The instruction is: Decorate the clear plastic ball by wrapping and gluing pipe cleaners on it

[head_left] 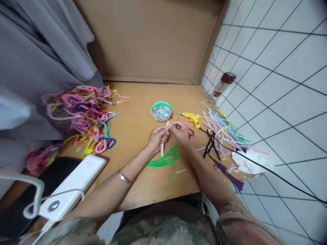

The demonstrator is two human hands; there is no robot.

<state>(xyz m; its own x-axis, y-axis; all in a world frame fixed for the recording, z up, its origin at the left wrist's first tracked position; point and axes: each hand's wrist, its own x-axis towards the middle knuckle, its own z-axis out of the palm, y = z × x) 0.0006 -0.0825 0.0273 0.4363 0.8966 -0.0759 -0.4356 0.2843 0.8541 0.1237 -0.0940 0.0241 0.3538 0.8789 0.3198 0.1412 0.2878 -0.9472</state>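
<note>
My left hand (157, 139) is closed around a pale flat strip (162, 149) that looks like a wooden craft stick. Its upper end pokes out above the fingers and its lower end below them. At that upper end, the thumb and fingers of my right hand (181, 132) are pinched together; whether they grip the strip or some small piece on it is hidden. Bright green pipe cleaners (163, 160) lie in a loose bunch under my wrists. Just beyond my hands stands a round clear container (161, 111) with a green band and small bits inside.
A yellow hot glue gun (191, 118) lies to the right, its black cord trailing off. Pastel pipe cleaners (222, 129), a purple tassel (230, 177), white fluff (247, 161) and a bottle (222, 88) are on that side. A colourful pile (79, 109) and white power bank (74, 187) sit left.
</note>
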